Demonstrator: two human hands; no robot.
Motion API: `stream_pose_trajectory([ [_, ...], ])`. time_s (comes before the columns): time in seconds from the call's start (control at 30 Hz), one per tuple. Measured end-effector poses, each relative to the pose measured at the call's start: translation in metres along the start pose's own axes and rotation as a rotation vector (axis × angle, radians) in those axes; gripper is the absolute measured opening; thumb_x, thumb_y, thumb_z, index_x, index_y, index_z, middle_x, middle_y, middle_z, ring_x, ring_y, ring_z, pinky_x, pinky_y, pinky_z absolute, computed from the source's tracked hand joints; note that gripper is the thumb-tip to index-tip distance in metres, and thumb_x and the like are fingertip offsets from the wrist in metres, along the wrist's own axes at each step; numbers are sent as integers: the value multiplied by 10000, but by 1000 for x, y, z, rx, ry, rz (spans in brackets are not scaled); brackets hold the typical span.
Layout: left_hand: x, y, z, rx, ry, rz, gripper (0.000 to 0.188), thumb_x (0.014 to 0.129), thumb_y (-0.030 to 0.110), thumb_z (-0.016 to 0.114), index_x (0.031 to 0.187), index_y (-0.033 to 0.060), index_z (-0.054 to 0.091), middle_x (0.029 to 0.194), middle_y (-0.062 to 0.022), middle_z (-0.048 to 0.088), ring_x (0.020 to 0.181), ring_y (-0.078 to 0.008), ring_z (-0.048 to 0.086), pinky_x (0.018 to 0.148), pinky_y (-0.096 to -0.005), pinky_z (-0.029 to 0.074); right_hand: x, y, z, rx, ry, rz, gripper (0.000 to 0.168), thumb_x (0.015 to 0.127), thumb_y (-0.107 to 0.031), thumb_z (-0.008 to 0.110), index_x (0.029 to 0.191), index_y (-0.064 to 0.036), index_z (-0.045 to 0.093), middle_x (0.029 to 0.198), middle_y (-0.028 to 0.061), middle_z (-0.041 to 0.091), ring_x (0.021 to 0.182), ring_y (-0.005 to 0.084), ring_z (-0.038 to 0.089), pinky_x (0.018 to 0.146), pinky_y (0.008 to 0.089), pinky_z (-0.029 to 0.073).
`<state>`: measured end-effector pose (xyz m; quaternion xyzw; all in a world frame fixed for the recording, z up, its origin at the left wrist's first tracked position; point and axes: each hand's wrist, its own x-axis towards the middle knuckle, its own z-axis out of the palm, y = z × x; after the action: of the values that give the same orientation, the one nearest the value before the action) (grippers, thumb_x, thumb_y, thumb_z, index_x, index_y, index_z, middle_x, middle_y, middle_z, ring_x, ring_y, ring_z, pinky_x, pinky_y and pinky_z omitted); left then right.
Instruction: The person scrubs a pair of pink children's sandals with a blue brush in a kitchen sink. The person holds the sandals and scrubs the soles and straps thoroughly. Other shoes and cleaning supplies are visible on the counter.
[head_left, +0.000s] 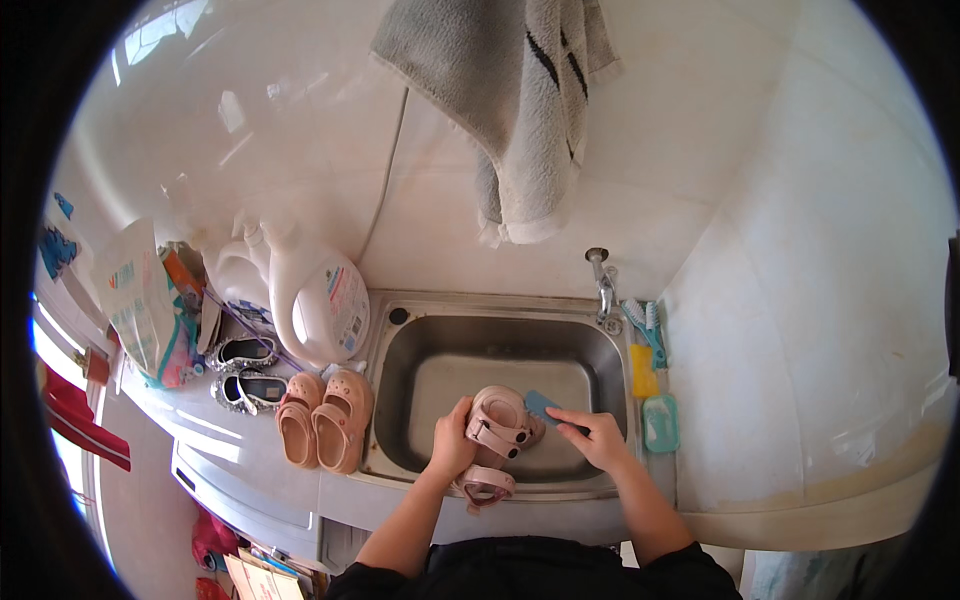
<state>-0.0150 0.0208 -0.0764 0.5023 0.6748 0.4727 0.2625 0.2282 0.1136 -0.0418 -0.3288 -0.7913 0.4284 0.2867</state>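
Note:
My left hand (454, 442) grips a pale pink strapped sandal (496, 433) over the front part of the stainless steel sink (480, 375). Dark round fasteners show on its straps. Just below it, at the sink's front rim, is another pink strapped piece (486, 484); whether it is a second sandal or part of the same one, I cannot tell. In my right hand (600, 439) is a small blue scrubbing brush (541, 407), its bristles against or very close to the sandal's right side.
Left of the sink stand salmon clogs (341, 427), glittery shoes (251, 390) and large white detergent jugs (322, 300). A metal tap (604, 289) rises at the back right. Turquoise brushes (649, 330), a yellow sponge (643, 371) and a green soap dish (661, 424) line the right edge. A grey towel (517, 112) hangs above.

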Motion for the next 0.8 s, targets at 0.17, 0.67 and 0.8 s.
stream_pose_trajectory([
  [0.17, -4, 12, -4, -40, 6, -2, 284, 868, 275, 692, 1031, 56, 614, 816, -224, 663, 795, -437, 638, 676, -424, 503, -12, 2, 2, 127, 31, 54, 287, 911, -109, 663, 1197, -97, 677, 1033, 134, 722, 876, 173, 696, 796, 263, 516],
  [0.67, -5, 9, 7, 173, -66, 135, 269, 777, 146, 657, 1031, 95, 585, 806, -210, 662, 781, -444, 631, 664, -492, 496, 52, -67, 7, -170, -161, -50, 279, 908, -178, 647, 1183, -198, 694, 939, 129, 713, 713, 278, 664, 651, 290, 511],
  [0.8, -5, 15, 9, 154, -74, 109, 298, 749, 108, 635, 1043, 91, 590, 846, -214, 667, 799, -436, 635, 688, -498, 496, 54, -56, 16, -142, -107, -144, 278, 919, -225, 634, 1191, -217, 689, 878, 149, 695, 639, 312, 632, 573, 335, 481],
])
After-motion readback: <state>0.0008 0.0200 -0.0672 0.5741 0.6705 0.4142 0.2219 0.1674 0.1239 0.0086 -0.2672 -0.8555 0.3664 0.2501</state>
